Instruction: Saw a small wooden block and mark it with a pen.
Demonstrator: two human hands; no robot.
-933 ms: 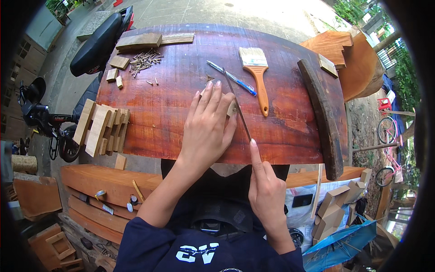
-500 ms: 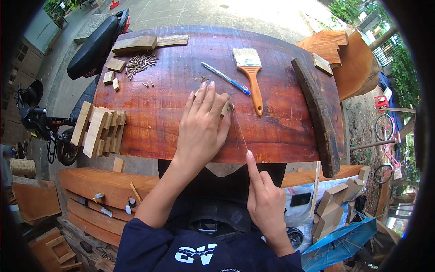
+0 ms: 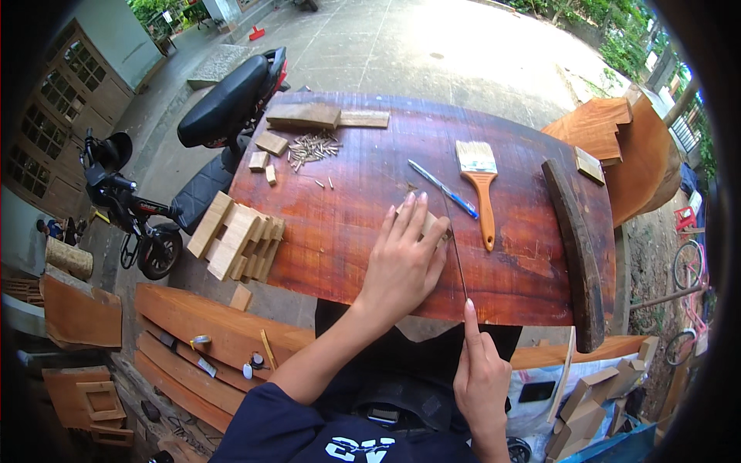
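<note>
My left hand [image 3: 404, 258] presses down on a small wooden block [image 3: 429, 224] near the front edge of the dark red wooden table [image 3: 347, 262]. Its fingers lie over the block and cover most of it. From my right hand [image 3: 480, 370], closed with the index finger stretched along the tool, runs a thin dark blade [image 3: 459, 262], seen almost edge-on; it looks like a saw. The blade passes along the right end of the block, its tip beyond it. The handle is hidden in my grip. A blue pen [image 3: 444, 189] and a paintbrush [image 3: 482, 189] with an orange handle lie just past the block.
Stacked wooden pieces [image 3: 239, 239] stand at the table's left edge. Farther back are a pile of screws or nails [image 3: 312, 149], small blocks [image 3: 271, 143] and a longer block [image 3: 303, 116]. A dark curved bar [image 3: 573, 247] lies along the right. A motorbike [image 3: 231, 100] stands beyond the left.
The whole view has shifted, so the table sits lower and further right. The blade has slid forward, its tip now past the block. My left hand still holds the block.
</note>
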